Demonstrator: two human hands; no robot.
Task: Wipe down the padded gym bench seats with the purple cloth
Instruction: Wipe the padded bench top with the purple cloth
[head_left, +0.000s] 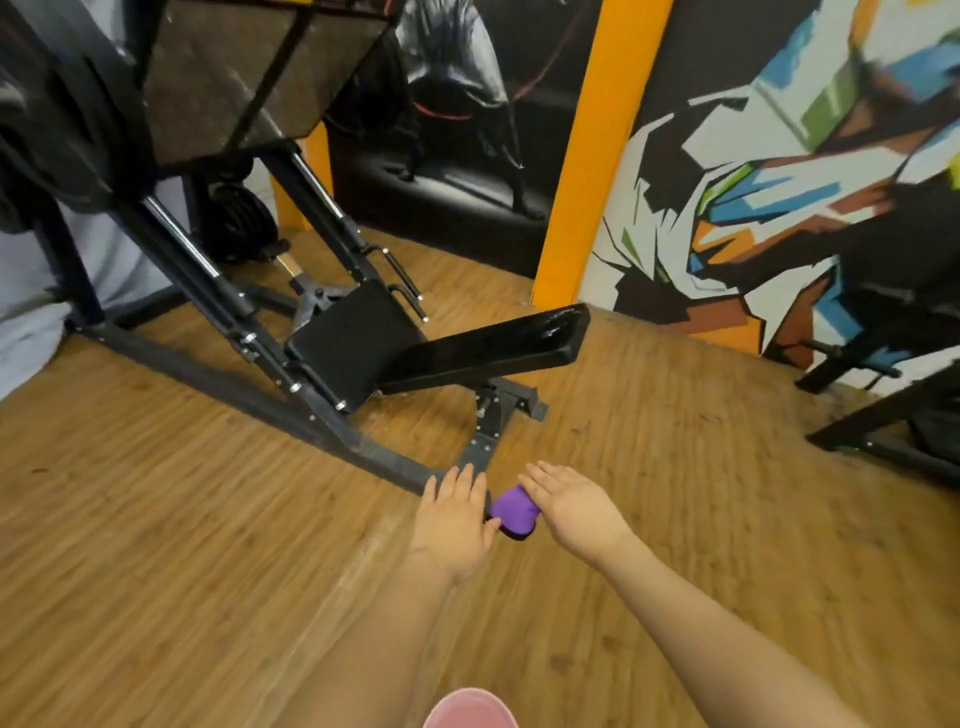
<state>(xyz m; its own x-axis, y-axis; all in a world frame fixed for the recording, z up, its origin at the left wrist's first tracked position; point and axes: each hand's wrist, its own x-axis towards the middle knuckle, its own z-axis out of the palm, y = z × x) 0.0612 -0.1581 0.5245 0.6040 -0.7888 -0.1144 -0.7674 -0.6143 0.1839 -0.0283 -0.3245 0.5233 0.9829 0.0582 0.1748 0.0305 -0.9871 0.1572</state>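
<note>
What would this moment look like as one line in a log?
stage: before wiping | bunched purple cloth: held between left hand and right hand | black padded gym bench seat: untouched | floor: wood planks

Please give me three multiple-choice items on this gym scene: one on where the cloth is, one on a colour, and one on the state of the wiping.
1. Where is the purple cloth?
A. Between the two hands, in the air over the wooden floor
B. Spread on the back pad
C. Hung over the pillar

2. What colour is the pillar behind the machine?
A. Green
B. Orange
C. White

3. How does the wiping stand with the black back pad?
A. The cloth is pressed on it
B. The pad is wrapped in the cloth
C. The cloth is not touching it

Answers:
1 A: the cloth is bunched between the left hand and the right hand.
2 B: the upright is plainly orange.
3 C: hands and cloth are well short of the pad.
</note>
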